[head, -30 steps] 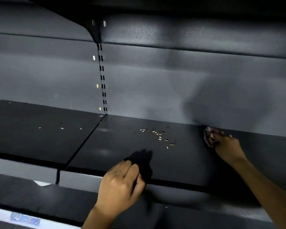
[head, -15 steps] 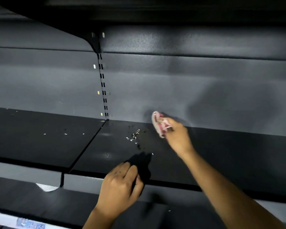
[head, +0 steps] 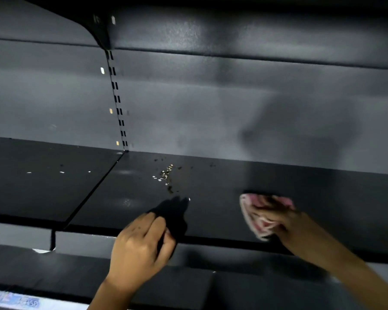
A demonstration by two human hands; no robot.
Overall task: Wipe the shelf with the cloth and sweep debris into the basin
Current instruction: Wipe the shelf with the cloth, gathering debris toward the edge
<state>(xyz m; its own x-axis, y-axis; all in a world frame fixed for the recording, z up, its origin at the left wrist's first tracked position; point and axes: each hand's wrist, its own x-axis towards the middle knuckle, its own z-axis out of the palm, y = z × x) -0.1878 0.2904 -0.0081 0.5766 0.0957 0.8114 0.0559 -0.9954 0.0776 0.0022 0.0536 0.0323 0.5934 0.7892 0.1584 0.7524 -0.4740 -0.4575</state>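
- Down on the dark shelf (head: 222, 211), the right hand (head: 285, 222) clutches a bunched pink cloth (head: 255, 222) near the front edge.
- Left hand (head: 141, 247) rests curled at the shelf lip, gripping nothing visible.
- Pale debris (head: 166, 175) lies farther back, apart from the cloth.

The right hand (head: 285, 222) presses a pink cloth (head: 259, 217) on the dark shelf (head: 211, 209) near its front edge. Debris (head: 166, 175) lies farther left. The left hand (head: 139, 249) grips the front edge.
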